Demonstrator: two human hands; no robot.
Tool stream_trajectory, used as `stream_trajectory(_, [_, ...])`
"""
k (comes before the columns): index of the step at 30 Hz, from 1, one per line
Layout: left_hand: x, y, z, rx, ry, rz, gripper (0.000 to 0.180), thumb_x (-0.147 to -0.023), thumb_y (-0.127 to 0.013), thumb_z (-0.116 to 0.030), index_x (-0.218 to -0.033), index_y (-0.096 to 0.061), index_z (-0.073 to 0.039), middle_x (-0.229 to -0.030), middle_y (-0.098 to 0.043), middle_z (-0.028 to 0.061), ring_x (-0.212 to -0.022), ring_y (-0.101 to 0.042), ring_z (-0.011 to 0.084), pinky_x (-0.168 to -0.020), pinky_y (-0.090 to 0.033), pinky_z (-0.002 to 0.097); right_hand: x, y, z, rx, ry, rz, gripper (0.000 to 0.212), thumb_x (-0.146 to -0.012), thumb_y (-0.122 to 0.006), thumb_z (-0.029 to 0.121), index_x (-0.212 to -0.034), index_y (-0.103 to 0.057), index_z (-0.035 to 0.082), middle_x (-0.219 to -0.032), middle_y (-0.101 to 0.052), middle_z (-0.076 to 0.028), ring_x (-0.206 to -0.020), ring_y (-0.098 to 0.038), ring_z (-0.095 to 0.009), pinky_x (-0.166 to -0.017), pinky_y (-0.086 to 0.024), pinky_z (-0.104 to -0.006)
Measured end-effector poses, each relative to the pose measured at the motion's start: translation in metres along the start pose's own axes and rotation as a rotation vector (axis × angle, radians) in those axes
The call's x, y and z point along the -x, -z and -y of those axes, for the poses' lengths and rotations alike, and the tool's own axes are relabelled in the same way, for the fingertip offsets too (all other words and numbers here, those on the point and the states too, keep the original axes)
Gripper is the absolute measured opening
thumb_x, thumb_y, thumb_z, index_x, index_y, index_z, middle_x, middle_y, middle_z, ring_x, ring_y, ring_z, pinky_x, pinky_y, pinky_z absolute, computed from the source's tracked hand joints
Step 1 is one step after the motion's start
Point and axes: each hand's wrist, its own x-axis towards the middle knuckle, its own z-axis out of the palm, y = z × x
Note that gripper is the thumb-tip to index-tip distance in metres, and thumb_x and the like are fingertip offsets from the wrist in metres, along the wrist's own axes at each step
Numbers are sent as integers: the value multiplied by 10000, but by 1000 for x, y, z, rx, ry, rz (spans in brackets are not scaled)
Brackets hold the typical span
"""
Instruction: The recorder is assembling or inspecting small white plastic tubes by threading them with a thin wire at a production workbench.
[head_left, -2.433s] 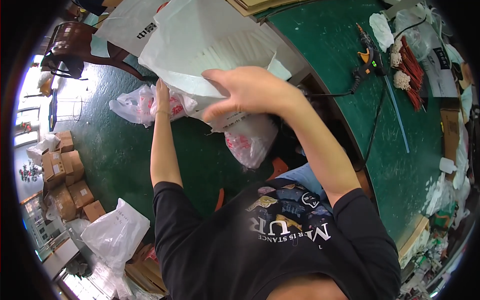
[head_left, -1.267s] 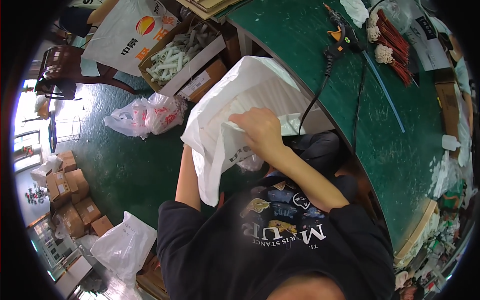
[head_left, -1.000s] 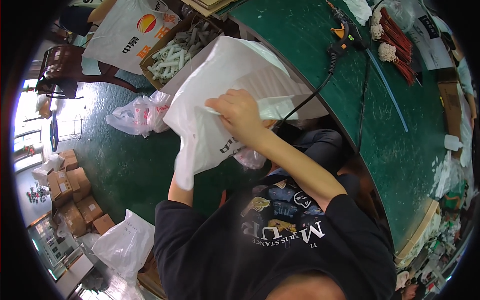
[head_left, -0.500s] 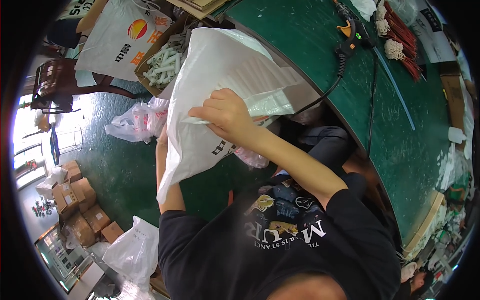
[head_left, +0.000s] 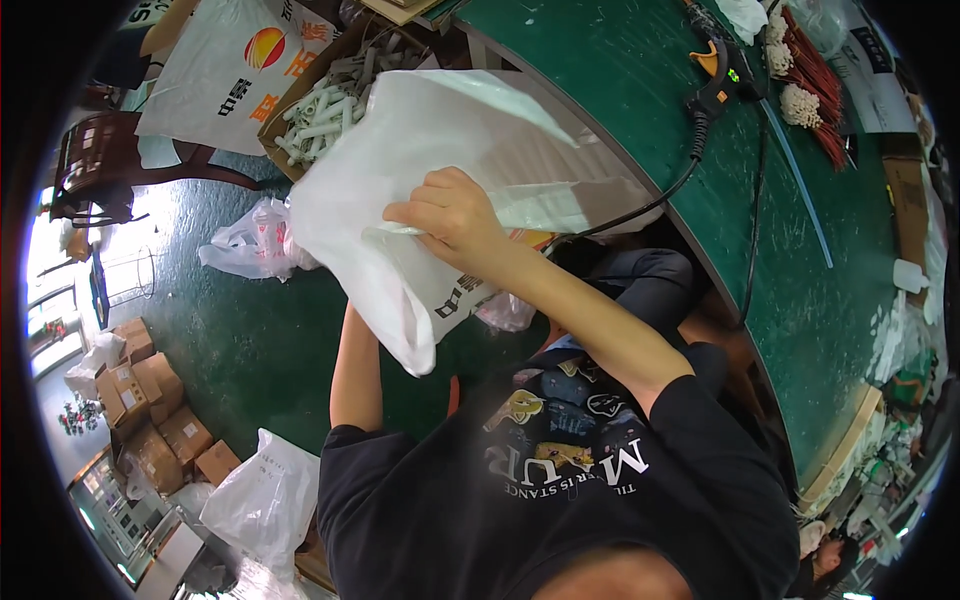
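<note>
White sack [head_left: 345, 195]: 1, gripped by right hand [head_left: 452, 220] | glue gun [head_left: 716, 92]: 1

The left hand is hidden behind the white sack [head_left: 362, 180], grip unseen.

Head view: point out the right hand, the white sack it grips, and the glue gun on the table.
Right hand [head_left: 455, 222], head view: on the back of the hand.
White sack [head_left: 395, 145], head view: on its wall above that hand.
Glue gun [head_left: 725, 84], head view: on its dark body.
</note>
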Motion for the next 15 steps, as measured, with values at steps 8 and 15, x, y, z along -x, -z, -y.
stream_trajectory(8, [-42,-14,7,25,4,11,416,-898,-441,-322,-1092,-525,36,-1068,-572,153,-1037,-520,241,-941,-379,330,17,41,21,81,-139,-99,262,-617,-677,86,-866,-597,73,-825,-556,-65,-742,-517,-249,-666,-398,-340])
stream_trajectory(15, [-36,31,-26,45,7,1,412,-898,-441,-319,-1093,-524,35,-1069,-571,152,-1037,-520,241,-940,-380,330,132,60,29,45,-792,-256,181,-741,-601,65,-913,-564,22,-843,-543,-114,-787,-515,-284,-734,-416,-348])
